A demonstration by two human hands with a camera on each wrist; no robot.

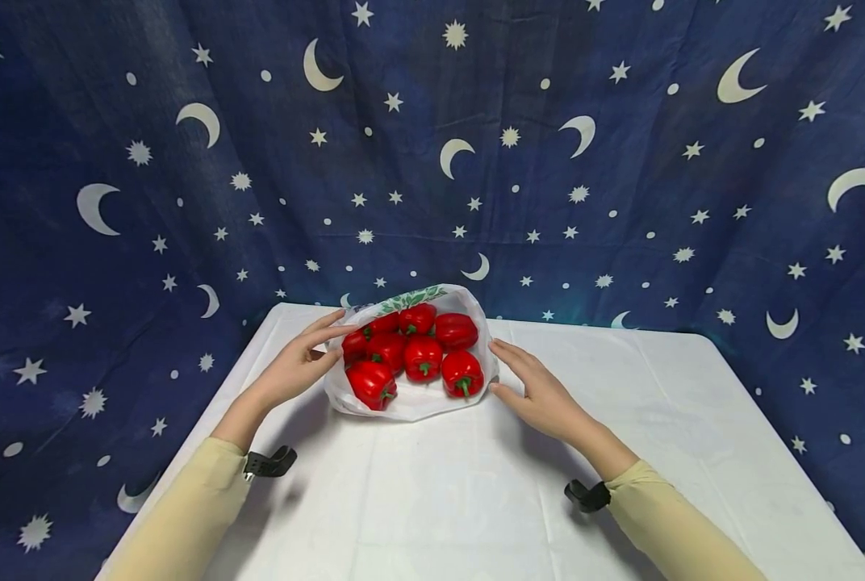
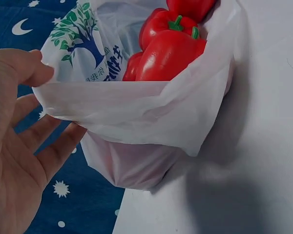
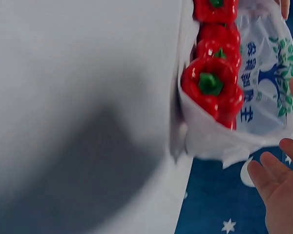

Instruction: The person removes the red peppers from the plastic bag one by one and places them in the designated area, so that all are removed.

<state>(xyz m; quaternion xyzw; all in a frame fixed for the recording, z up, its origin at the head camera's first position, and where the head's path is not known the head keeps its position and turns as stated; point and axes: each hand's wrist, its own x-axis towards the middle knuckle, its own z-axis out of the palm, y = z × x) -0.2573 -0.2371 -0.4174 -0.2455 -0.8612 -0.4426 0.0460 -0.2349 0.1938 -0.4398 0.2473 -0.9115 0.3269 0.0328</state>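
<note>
L hand (image 1: 298, 367) and R hand (image 1: 541, 395) had fingers spread by the rim of the white bag (image 1: 414, 410), prob. to steady it. It sat btwn 'em on the table (image 1: 432, 500), mouth frontward, so the red peppers (image 1: 423, 358) inside showed.

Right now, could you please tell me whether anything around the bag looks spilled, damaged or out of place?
Nothing stands out: the visible red bell peppers sit inside the white plastic bag, which gapes open between the left hand and right hand, and I see no spill or tear.
</note>
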